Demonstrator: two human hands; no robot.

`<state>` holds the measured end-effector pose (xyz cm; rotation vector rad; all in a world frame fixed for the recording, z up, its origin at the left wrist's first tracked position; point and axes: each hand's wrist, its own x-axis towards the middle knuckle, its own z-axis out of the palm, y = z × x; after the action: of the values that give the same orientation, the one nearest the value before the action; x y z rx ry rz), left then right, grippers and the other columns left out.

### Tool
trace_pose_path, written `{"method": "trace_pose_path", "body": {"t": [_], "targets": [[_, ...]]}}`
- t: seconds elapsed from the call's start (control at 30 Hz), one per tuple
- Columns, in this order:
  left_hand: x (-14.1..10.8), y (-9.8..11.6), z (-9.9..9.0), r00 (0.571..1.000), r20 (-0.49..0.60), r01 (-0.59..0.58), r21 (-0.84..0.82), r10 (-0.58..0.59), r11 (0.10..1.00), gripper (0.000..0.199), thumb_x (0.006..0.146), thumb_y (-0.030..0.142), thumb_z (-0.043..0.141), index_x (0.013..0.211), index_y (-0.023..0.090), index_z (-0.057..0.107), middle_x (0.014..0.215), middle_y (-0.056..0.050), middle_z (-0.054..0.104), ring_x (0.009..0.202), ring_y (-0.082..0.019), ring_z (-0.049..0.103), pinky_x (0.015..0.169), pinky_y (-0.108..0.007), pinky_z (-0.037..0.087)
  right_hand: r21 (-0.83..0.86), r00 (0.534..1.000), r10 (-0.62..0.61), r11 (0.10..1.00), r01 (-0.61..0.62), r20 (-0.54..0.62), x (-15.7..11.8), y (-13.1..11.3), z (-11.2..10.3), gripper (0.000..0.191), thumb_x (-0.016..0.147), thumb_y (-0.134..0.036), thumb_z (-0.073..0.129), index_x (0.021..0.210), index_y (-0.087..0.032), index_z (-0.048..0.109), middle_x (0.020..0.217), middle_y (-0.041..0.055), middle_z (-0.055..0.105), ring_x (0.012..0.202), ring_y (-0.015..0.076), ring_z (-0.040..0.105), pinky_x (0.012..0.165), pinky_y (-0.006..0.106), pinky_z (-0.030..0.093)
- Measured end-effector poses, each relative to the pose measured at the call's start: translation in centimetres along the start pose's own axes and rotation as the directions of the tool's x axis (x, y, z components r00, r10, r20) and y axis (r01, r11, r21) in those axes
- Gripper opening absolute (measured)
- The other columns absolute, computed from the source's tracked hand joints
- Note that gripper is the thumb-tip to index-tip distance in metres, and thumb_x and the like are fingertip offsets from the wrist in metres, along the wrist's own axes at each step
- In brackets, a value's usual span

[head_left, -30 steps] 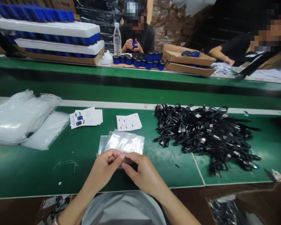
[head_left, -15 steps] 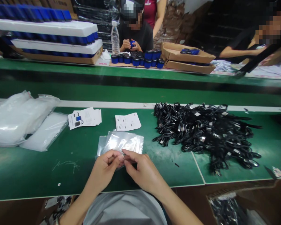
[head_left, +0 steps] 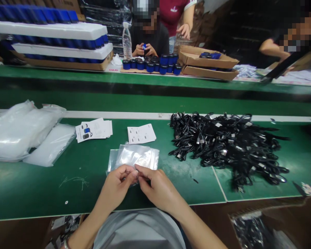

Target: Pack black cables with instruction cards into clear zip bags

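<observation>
My left hand (head_left: 119,183) and my right hand (head_left: 157,186) meet fingertip to fingertip over the near edge of a loose stack of clear plastic bags (head_left: 134,155). Both are closed in a pinch, and a bit of shiny clear film shows between them, apparently the edge of a plastic bag. My fingers hide most of what is pinched. Just beyond the stack lies a small pile of printed leaflets (head_left: 142,134). Another fanned pile of leaflets (head_left: 94,130), with a blue device pictured on top, rests farther left.
A heap of black USB cables (head_left: 223,145) covers the table's right part. Filled plastic packs (head_left: 20,131) lie at left. Across a raised green ledge (head_left: 155,81) stand blue jars (head_left: 150,65), a water bottle (head_left: 126,41) and cardboard trays (head_left: 207,58). Co-workers are behind it.
My hands keep almost the same pinch over the bags. Behind the ledge, a person in a dark red shirt has shifted, with a hand now showing. The right-hand co-worker's arm has moved.
</observation>
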<state>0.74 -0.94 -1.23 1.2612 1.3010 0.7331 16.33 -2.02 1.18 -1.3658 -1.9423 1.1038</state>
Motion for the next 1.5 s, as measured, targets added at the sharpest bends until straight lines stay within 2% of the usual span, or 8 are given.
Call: {"method": "trace_pose_path", "body": {"t": [0.43,0.63,0.8,0.9,1.07,1.17,1.3,1.5], "targets": [[-0.2,-0.3,-0.2,0.999,0.013,-0.047,0.087,0.046,0.995,0.024,0.081,0.040,0.051,0.073,0.018,0.057,0.066,0.001,0.063,0.064,-0.015,0.063,0.063,-0.025,0.051,-0.047,1.000,0.009,0.999,-0.010,-0.008,0.1,-0.1,0.0,0.030,0.086,-0.012,0.042,0.105,-0.020,0.063,0.075,0.0014,0.070,0.063,0.0154,0.064,0.057,0.021,0.041],[-1.0,0.2,0.0,0.995,-0.048,-0.069,0.277,0.085,0.958,0.024,0.084,0.041,0.048,0.074,0.020,0.056,0.065,0.001,0.062,0.061,-0.015,0.060,0.057,-0.024,0.047,-0.146,0.994,0.074,0.986,-0.085,-0.082,0.4,-0.6,0.3,0.024,0.084,-0.012,0.047,0.079,-0.020,0.069,0.066,0.0002,0.068,0.056,0.0132,0.060,0.054,0.020,0.037],[-1.2,0.7,0.0,0.982,-0.097,-0.101,0.455,0.162,0.885,0.022,0.083,0.036,0.046,0.068,0.021,0.052,0.061,0.003,0.055,0.055,-0.013,0.053,0.051,-0.023,0.037,-0.169,0.992,0.044,0.984,-0.063,-0.114,0.4,-0.6,0.8,0.021,0.086,-0.016,0.047,0.081,-0.020,0.067,0.070,0.0002,0.068,0.059,0.0124,0.059,0.056,0.019,0.038],[-1.0,0.8,0.1,0.976,-0.094,-0.122,0.511,0.197,0.851,0.023,0.083,0.032,0.045,0.062,0.021,0.046,0.058,0.004,0.049,0.051,-0.012,0.048,0.049,-0.023,0.033,-0.262,0.990,0.026,0.963,-0.063,-0.140,0.6,-0.5,1.4,0.021,0.086,-0.018,0.046,0.078,-0.019,0.065,0.070,0.0017,0.067,0.061,0.0135,0.060,0.056,0.020,0.037],[-0.9,0.3,0.1,0.969,-0.103,-0.138,0.531,0.225,0.836,0.022,0.083,0.028,0.042,0.062,0.021,0.046,0.058,0.005,0.049,0.051,-0.011,0.048,0.051,-0.021,0.034,-0.423,0.972,0.014,0.899,-0.115,-0.234,1.1,-0.3,1.9,0.018,0.082,-0.017,0.049,0.068,-0.019,0.060,0.063,0.0013,0.065,0.058,0.0149,0.059,0.054,0.023,0.032],[-0.9,-0.1,-0.1,0.960,-0.145,-0.128,0.532,0.239,0.837,0.021,0.081,0.027,0.042,0.062,0.021,0.045,0.057,0.005,0.048,0.050,-0.011,0.048,0.052,-0.021,0.035,-0.412,0.951,0.061,0.891,-0.189,-0.304,1.4,-0.2,1.6,0.016,0.080,-0.016,0.050,0.068,-0.019,0.060,0.063,0.0017,0.065,0.058,0.0155,0.060,0.054,0.023,0.032],[-0.7,0.0,-0.4,0.961,-0.156,-0.116,0.524,0.228,0.844,0.020,0.080,0.028,0.042,0.062,0.021,0.047,0.054,0.006,0.047,0.048,-0.011,0.046,0.051,-0.021,0.035,-0.266,0.973,0.062,0.956,-0.121,-0.221,2.0,-0.3,1.0,0.013,0.084,-0.019,0.050,0.082,-0.021,0.062,0.071,0.0000,0.068,0.062,0.0137,0.061,0.056,0.021,0.036],[-0.5,0.2,-0.8,0.972,-0.166,-0.065,0.488,0.165,0.871,0.020,0.078,0.025,0.044,0.059,0.021,0.047,0.050,0.006,0.049,0.047,-0.011,0.048,0.050,-0.021,0.036,-0.328,0.958,0.145,0.918,-0.223,-0.246,2.8,0.2,0.1,0.017,0.081,-0.016,0.051,0.066,-0.020,0.059,0.059,-0.0011,0.062,0.055,0.0148,0.058,0.053,0.022,0.034]]}}
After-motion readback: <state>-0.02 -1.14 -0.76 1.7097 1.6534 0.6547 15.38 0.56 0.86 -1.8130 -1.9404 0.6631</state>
